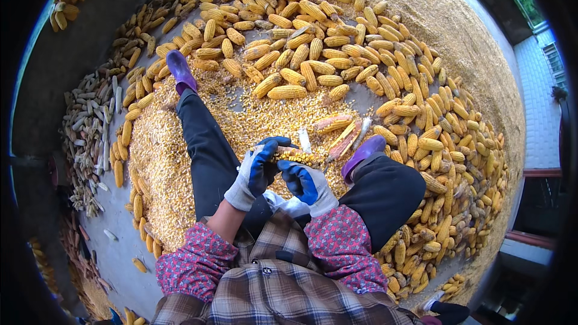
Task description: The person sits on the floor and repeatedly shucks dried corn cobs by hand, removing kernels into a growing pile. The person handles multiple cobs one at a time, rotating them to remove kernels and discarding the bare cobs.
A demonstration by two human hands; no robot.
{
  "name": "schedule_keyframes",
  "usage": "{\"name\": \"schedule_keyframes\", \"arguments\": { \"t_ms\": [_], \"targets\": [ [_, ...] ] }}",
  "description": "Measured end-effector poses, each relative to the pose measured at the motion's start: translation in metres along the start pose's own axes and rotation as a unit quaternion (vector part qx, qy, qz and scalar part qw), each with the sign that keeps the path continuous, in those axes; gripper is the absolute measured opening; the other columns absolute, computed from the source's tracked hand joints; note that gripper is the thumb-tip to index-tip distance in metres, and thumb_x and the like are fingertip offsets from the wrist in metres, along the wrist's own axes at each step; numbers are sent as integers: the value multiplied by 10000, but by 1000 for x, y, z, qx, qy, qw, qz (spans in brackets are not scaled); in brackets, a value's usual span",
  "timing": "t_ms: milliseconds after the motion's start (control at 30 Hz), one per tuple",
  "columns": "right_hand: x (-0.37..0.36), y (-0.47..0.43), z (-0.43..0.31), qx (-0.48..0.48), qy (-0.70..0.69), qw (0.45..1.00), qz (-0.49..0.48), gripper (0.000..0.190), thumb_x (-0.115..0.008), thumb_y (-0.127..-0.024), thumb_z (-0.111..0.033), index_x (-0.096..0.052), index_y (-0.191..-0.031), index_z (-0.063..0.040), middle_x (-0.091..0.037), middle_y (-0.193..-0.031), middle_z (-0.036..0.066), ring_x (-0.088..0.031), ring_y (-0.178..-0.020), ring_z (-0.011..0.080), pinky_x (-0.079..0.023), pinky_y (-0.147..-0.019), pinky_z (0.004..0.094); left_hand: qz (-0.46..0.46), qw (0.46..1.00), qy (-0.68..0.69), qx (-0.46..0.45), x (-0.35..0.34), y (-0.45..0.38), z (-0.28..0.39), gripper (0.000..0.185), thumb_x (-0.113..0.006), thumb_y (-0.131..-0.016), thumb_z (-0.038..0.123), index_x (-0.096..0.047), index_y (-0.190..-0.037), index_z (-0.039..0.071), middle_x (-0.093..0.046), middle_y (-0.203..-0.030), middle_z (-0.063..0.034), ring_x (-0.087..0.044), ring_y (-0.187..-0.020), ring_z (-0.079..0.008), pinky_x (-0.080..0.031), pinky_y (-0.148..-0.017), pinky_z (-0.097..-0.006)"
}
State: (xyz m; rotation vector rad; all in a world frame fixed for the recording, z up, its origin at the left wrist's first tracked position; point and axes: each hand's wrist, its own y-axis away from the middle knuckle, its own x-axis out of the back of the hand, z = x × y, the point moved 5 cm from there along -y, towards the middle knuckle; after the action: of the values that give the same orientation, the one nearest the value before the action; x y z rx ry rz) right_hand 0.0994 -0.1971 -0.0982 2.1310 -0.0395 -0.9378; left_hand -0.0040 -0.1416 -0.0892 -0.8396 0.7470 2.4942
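Both hands wear grey work gloves with blue coated palms and fingers. My left hand [259,171] is closed around one end of a partly shelled corn cob [295,157]. At the cob's lower side, my right hand [307,185] presses with bent fingers. Yellow kernels still cover part of the cob, and pinkish bare core shows along its top. Just beyond the hands, loose kernels [266,115] cover the floor between the legs. Two partly stripped cobs [345,137] and a whitish bare core [362,132] lie near the right boot.
Many yellow corn cobs [311,72] spread ahead and to the right. Pale husks and bare cores [86,122] are heaped at the left. Purple boots [180,70] rest among the corn. A broad layer of grain [433,4] lies farther off. Another person's leg [447,311] shows at bottom right.
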Motion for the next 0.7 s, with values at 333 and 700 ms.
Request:
{"name": "schedule_keyframes", "arguments": {
  "t_ms": [333, 700],
  "targets": [
    [59, -54, 19, 344, 462, 785, 228, 164, -657, -788, -198, -632, -853, -50, -597, -601, 56, -549, -433, 137, -426, -376, 257, -55, 996, 69, 10, 6, -11, -13, 361, -440, -946, 323, -510, -1155, 37, -584, -1112, -147, -590, -952, -253, -495, -775, -352],
    [-38, 11, -11, 89, -120, 984, -95, 242, -578, -891, -346, -605, -986, -125, -608, -685, 5, -501, -477, 50, -334, -389, 175, -72, 982, -155, -83, -17, 0, 33, 407, -526, -910, 359, -546, -1097, -3, -605, -1064, -119, -586, -979, -193, -474, -852, -307]
  ]
}}
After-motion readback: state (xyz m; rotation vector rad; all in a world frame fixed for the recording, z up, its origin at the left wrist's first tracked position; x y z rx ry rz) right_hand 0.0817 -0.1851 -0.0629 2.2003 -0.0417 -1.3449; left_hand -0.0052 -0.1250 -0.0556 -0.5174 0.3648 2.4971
